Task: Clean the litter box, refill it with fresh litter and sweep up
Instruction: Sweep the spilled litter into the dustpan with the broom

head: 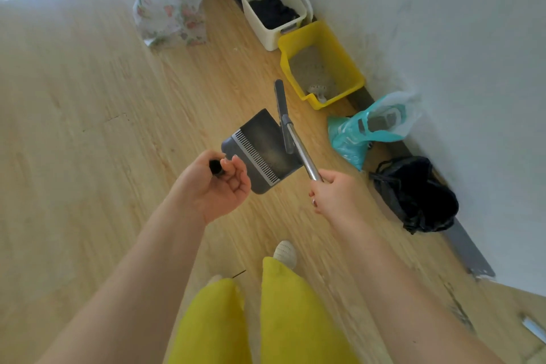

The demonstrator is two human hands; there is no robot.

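We grip the dustpan (pixel 260 148) handle in our left hand (pixel 218 186) and the broom (pixel 298 145) pole in our right hand (pixel 334 192) – the litter box (pixel 322 65) sits by the wall – and a careless swing could knock litter out.

I see soft, even daylight, strongest as a washed-out glare on the wooden floor (pixel 88 83) at its top-left corner. Shadows are faint. Everything looks slightly blurred, the floral curtain (pixel 172 6) especially, and the wide lens bends the white wall (pixel 443 38).
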